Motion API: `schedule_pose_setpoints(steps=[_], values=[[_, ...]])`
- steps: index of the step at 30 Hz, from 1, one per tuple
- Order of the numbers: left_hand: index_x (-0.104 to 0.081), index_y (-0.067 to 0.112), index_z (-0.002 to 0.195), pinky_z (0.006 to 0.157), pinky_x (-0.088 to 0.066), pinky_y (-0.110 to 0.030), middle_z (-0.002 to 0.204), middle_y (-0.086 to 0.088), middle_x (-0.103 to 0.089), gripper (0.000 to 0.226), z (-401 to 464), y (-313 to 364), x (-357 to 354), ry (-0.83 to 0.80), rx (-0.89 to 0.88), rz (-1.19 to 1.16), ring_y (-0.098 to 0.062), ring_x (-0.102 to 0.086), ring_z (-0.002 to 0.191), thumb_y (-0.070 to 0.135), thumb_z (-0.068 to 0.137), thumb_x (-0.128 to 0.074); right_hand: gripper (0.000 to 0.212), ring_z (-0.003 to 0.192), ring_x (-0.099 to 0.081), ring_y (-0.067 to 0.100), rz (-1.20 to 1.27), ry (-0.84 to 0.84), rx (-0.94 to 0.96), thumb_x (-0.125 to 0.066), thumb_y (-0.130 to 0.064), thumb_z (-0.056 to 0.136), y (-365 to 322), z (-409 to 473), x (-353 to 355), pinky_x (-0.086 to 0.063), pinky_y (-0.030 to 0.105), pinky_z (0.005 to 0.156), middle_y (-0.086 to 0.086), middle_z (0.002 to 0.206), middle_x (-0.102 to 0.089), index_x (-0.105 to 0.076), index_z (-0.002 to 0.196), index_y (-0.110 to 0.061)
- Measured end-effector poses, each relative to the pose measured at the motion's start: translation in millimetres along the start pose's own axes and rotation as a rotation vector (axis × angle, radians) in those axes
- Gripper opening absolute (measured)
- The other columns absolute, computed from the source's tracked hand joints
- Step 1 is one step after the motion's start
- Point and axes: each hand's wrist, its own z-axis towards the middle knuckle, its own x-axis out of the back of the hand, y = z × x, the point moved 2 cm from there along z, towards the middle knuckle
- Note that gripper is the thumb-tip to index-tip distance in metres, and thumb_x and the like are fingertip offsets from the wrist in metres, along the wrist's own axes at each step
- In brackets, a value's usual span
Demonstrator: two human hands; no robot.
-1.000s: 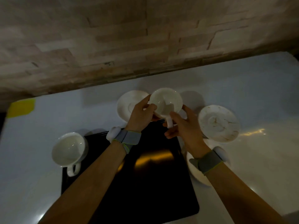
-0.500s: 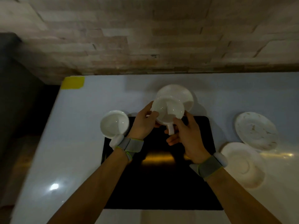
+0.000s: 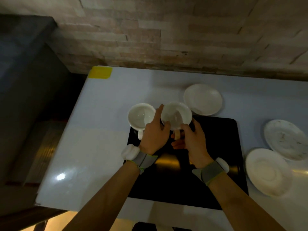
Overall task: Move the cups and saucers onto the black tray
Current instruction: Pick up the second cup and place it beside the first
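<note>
Both hands hold one white cup (image 3: 176, 116) over the far left part of the black tray (image 3: 215, 164). My left hand (image 3: 154, 133) grips its left rim; my right hand (image 3: 191, 140) holds it at the handle side. A second white cup (image 3: 141, 116) stands right beside it at the tray's far left corner, partly over the tray edge. One white saucer (image 3: 203, 99) lies on the counter just behind the tray. Two more saucers rest to the right of the tray, one plain (image 3: 268, 172) and one marbled (image 3: 286, 139).
The white counter (image 3: 100, 130) ends at a brick wall (image 3: 166, 39) behind and drops off at its left edge. A yellow patch (image 3: 100, 72) marks the counter's far left corner. A dark cabinet (image 3: 25, 80) stands to the left.
The view has shifted, so the tray now sits more to the right. The held cup has come leftward, away from the rear saucer, and now sits right beside the second cup.
</note>
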Motion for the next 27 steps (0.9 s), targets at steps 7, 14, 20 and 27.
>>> schedule_pose_setpoints(steps=[7,14,20,27], values=[[-0.025,0.023,0.149,0.056,-0.050,-0.010,0.078,-0.001,-0.058,0.057,-8,-10,3,0.000,-0.036,-0.036,-0.012,-0.058,0.060,0.016,0.097,-0.046,0.052,0.053,-0.068,0.031,-0.010,0.012,-0.024,-0.054,-0.026,0.094,17,4,-10,-0.060,0.038,0.054,0.015,0.080,-0.076,-0.039,0.143,-0.030],[-0.027,0.020,0.147,0.053,-0.045,-0.003,0.085,-0.001,-0.057,0.055,-11,-15,2,0.000,-0.037,-0.032,-0.004,-0.056,0.060,0.016,0.096,-0.048,0.051,0.053,-0.068,0.030,-0.012,0.025,-0.018,-0.053,-0.025,0.096,23,3,-10,-0.059,0.037,0.054,0.018,0.088,-0.074,-0.037,0.144,-0.031],[-0.029,0.023,0.145,0.053,-0.044,-0.004,0.082,-0.001,-0.056,0.053,-11,-14,1,0.013,-0.041,-0.036,-0.005,-0.056,0.061,0.016,0.096,-0.048,0.054,0.057,-0.070,0.033,-0.003,0.011,-0.021,-0.056,-0.029,0.095,24,2,-10,-0.061,0.039,0.056,0.017,0.095,-0.074,-0.034,0.144,-0.033],[-0.028,0.022,0.145,0.053,-0.044,-0.003,0.084,0.000,-0.056,0.054,-10,-8,2,0.008,-0.011,-0.023,-0.003,-0.056,0.062,0.015,0.096,-0.048,0.055,0.060,-0.072,0.033,-0.070,-0.037,-0.026,-0.055,-0.036,0.096,21,1,-6,-0.062,0.039,0.056,0.013,0.105,-0.071,-0.032,0.145,-0.035]])
